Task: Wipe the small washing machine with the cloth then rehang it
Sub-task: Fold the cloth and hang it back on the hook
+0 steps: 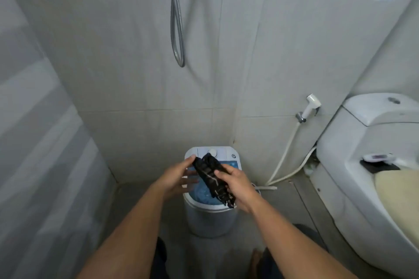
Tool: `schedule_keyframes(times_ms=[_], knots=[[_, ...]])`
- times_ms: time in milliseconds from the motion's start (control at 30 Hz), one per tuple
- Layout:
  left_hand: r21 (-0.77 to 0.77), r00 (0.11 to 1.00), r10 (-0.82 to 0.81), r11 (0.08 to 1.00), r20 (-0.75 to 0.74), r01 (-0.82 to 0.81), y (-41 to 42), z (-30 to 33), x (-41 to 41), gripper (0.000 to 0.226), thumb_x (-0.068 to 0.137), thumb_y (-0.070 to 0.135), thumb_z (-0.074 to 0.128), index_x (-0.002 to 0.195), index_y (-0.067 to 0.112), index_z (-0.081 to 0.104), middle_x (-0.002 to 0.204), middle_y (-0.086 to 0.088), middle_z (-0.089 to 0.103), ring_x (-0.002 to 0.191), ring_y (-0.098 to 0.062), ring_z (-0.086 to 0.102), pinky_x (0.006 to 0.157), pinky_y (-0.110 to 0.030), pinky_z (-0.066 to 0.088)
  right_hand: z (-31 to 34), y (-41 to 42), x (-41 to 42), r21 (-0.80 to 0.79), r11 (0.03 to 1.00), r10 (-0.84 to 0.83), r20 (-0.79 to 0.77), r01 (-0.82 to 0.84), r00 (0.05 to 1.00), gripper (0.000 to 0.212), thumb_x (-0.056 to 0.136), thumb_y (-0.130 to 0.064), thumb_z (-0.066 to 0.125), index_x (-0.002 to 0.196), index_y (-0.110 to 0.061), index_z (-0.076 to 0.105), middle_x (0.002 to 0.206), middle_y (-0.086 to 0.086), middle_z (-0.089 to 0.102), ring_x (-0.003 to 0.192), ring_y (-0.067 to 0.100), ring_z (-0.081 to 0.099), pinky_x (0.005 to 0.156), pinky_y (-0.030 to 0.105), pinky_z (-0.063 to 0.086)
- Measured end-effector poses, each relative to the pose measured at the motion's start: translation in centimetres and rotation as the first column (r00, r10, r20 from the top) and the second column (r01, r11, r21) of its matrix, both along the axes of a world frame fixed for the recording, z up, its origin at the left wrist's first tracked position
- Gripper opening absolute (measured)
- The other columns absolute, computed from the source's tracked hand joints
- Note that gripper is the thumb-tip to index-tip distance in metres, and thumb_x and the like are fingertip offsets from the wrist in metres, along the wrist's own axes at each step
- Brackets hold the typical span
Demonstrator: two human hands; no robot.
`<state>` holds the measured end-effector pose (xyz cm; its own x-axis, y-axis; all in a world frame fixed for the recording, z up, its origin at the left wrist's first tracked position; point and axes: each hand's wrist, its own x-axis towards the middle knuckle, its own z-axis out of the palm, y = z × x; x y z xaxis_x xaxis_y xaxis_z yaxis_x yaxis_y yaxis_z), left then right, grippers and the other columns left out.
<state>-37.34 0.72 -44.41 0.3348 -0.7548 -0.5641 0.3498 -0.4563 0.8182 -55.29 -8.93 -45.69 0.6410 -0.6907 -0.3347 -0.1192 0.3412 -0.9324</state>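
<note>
A small white washing machine (210,217) with a blue translucent lid stands on the floor against the tiled wall, right below my hands. Over its lid I hold a dark patterned cloth (212,176), bunched into a long strip. My right hand (238,184) grips the lower part of the cloth. My left hand (179,176) pinches its upper end with thumb and fingers, the other fingers spread. The cloth and my hands hide much of the lid; the control panel with a white knob shows behind them.
A white toilet (367,165) with a beige seat cover fills the right side. A bidet sprayer (311,104) hangs on the wall with its hose trailing to the floor. A metal shower hose (178,29) loops down the wall above. A tiled wall runs along the left.
</note>
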Motion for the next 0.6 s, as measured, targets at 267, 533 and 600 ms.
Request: schedule_keyframes(times_ms=[267, 533, 600], knots=[[-0.323, 0.988, 0.122, 0.943, 0.097, -0.085, -1.1, 11.0, -2.0, 0.027, 0.086, 0.011, 0.070, 0.112, 0.011, 0.069, 0.103, -0.010, 0.072, 0.096, -0.024, 0.066, 0.092, -0.046, 0.055, 10.6, -1.3, -0.1, -0.156, 0.984, -0.057, 0.158, 0.082, 0.986, 0.018, 0.102, -0.022, 0.059, 0.111, -0.015, 0.073, 0.103, 0.012, 0.079, 0.099, 0.029, 0.074, 0.093, 0.045, 0.058], [-0.423, 0.954, 0.149, 0.906, 0.262, -0.025, -0.7, 17.6, -2.0, 0.019, 0.088, 0.008, 0.067, 0.105, 0.014, 0.073, 0.089, -0.005, 0.075, 0.079, -0.016, 0.068, 0.066, -0.030, 0.056, 16.1, -2.5, 1.1, -0.750, 0.661, -0.005, -0.016, -0.009, 1.000, 0.062, 0.092, -0.014, 0.068, 0.142, -0.042, 0.048, 0.127, -0.003, 0.058, 0.115, 0.009, 0.061, 0.103, 0.031, 0.051], [-0.441, 0.939, 0.147, 0.898, 0.311, 0.005, -0.5, 18.6, -1.6, 0.018, 0.088, 0.007, 0.067, 0.105, 0.013, 0.073, 0.089, -0.007, 0.074, 0.075, -0.016, 0.069, 0.066, -0.030, 0.056, 17.4, -2.7, 1.5, -0.861, 0.501, 0.041, -0.074, -0.084, 0.996, 0.061, 0.090, -0.013, 0.068, 0.142, -0.039, 0.052, 0.123, -0.004, 0.056, 0.115, 0.008, 0.058, 0.106, 0.028, 0.046]])
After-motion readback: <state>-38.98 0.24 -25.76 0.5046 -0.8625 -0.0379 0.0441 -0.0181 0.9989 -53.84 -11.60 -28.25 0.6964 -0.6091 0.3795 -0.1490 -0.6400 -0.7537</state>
